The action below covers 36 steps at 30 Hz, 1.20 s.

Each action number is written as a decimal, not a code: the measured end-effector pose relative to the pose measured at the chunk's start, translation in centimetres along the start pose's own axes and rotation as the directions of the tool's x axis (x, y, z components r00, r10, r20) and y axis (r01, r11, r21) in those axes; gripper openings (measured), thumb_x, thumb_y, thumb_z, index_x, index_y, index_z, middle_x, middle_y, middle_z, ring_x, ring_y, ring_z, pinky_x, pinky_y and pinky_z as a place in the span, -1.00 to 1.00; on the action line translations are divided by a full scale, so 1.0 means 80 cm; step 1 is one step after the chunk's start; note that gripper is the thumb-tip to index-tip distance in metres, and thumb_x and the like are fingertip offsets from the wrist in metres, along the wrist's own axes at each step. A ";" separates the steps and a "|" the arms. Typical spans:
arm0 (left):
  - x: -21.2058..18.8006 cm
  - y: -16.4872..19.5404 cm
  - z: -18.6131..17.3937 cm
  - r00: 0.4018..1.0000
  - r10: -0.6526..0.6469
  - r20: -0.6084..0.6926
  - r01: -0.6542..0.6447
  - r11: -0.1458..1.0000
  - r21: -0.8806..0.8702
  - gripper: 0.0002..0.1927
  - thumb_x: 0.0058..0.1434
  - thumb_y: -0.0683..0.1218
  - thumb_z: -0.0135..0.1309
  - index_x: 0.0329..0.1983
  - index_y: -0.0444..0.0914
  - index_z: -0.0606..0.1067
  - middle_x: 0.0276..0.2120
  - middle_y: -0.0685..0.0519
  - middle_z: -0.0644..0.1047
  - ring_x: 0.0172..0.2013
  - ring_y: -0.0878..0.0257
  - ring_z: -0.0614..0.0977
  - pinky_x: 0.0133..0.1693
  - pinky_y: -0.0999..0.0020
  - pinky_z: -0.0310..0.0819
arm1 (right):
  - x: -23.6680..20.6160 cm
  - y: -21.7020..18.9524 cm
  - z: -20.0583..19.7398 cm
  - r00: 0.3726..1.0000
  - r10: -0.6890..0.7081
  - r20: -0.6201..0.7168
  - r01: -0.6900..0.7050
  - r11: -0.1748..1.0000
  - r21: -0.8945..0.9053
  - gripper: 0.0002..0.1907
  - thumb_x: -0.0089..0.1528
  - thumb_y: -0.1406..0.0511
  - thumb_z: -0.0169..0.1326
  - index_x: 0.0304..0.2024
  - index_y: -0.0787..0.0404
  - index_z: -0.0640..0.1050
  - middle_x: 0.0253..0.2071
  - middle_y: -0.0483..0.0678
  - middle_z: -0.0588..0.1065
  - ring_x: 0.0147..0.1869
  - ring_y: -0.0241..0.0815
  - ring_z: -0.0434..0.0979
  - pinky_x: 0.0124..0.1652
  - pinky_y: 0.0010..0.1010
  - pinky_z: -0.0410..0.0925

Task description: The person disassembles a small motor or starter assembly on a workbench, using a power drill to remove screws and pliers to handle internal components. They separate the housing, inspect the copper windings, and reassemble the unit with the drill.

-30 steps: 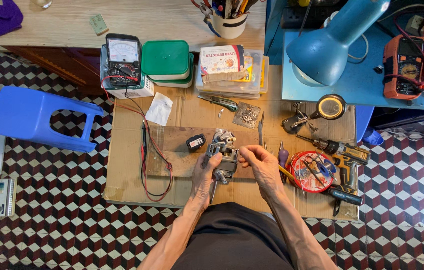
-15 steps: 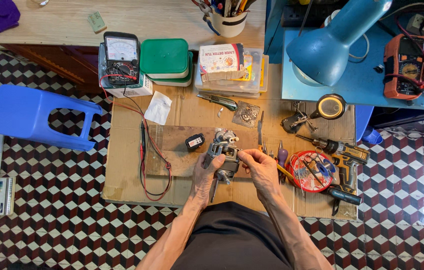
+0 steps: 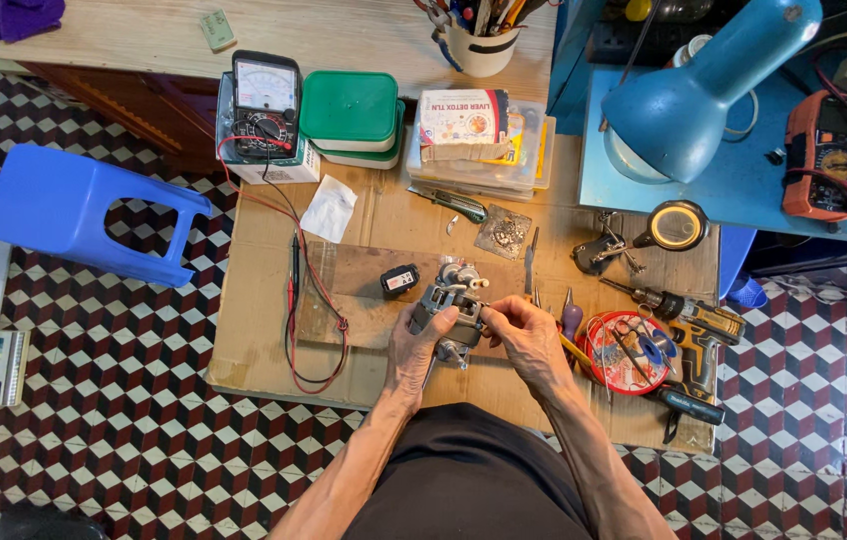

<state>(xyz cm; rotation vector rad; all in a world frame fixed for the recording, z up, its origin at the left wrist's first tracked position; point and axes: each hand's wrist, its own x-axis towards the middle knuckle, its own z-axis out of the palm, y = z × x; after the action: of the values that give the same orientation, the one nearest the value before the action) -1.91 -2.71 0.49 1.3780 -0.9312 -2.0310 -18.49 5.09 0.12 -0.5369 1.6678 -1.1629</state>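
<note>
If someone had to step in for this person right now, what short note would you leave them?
Left hand: gripping the small grey motor from its left side, over the wooden board.
Right hand: fingertips at the motor's right side; whether they pinch a part is too small to tell.
Nearby: small black block on the board, meter with red and black leads to the left, drill and red dish of tools to the right.
Done: motor is off the board, in hand.
Left: cannot be judged from this view.
</note>
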 end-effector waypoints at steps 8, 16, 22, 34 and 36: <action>0.003 -0.003 -0.002 0.999 -0.019 0.043 0.020 0.999 -0.038 -0.18 -0.07 0.22 0.37 0.15 -0.32 0.42 -0.13 -0.01 0.55 -0.17 0.28 0.59 -0.17 0.38 0.52 | 0.002 0.019 -0.008 1.000 0.003 0.030 -0.007 0.992 0.129 -0.73 0.29 0.22 0.15 -0.17 0.35 0.61 -0.37 -0.05 0.58 -0.29 -0.31 0.55 -0.21 -0.48 0.45; 0.011 -0.011 -0.013 0.989 -0.024 0.147 0.040 0.993 -0.107 -0.21 -0.04 0.25 0.36 0.11 -0.31 0.41 -0.13 0.01 0.54 -0.16 0.31 0.60 -0.15 0.42 0.56 | 0.006 0.015 -0.014 1.000 0.018 0.004 -0.018 0.967 0.254 -0.49 0.28 0.11 0.08 0.17 0.29 0.49 0.01 -0.01 0.57 0.07 -0.29 0.57 0.05 -0.43 0.41; 0.017 -0.021 -0.024 0.943 -0.170 0.287 0.270 0.894 -0.358 -0.35 0.18 0.37 0.18 0.06 -0.21 0.47 -0.17 0.05 0.59 -0.21 0.29 0.62 -0.19 0.35 0.56 | 0.008 0.012 -0.013 0.997 -0.005 0.071 -0.028 0.889 0.457 -0.48 0.34 0.09 0.02 0.15 0.38 0.51 0.03 0.06 0.58 0.09 -0.17 0.59 0.15 -0.33 0.42; 0.011 -0.002 -0.030 0.823 -0.168 0.543 0.482 0.712 -0.510 -0.10 0.19 0.51 -0.05 0.21 -0.32 0.46 -0.07 -0.12 0.64 -0.23 0.17 0.69 -0.37 0.37 0.61 | 0.010 0.008 0.002 0.988 0.044 0.149 -0.115 0.850 0.514 -0.70 0.33 0.22 0.12 -0.09 0.37 0.62 -0.23 -0.07 0.58 -0.21 -0.32 0.50 -0.12 -0.49 0.41; 0.012 -0.001 -0.030 0.828 -0.127 0.546 0.462 0.707 -0.536 -0.13 0.20 0.51 -0.04 0.21 -0.27 0.45 -0.10 -0.10 0.63 -0.24 0.14 0.70 -0.38 0.31 0.62 | 0.003 0.002 0.001 0.990 0.063 0.128 -0.113 0.892 0.437 -0.71 0.28 0.22 0.15 -0.12 0.35 0.63 -0.23 -0.09 0.60 -0.21 -0.33 0.53 -0.11 -0.51 0.42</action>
<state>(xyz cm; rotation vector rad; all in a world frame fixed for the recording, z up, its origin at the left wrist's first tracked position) 0.02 -3.96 -0.75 0.6716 -0.0717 -2.6621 -18.49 4.91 -0.16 -0.2268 1.2601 -1.3678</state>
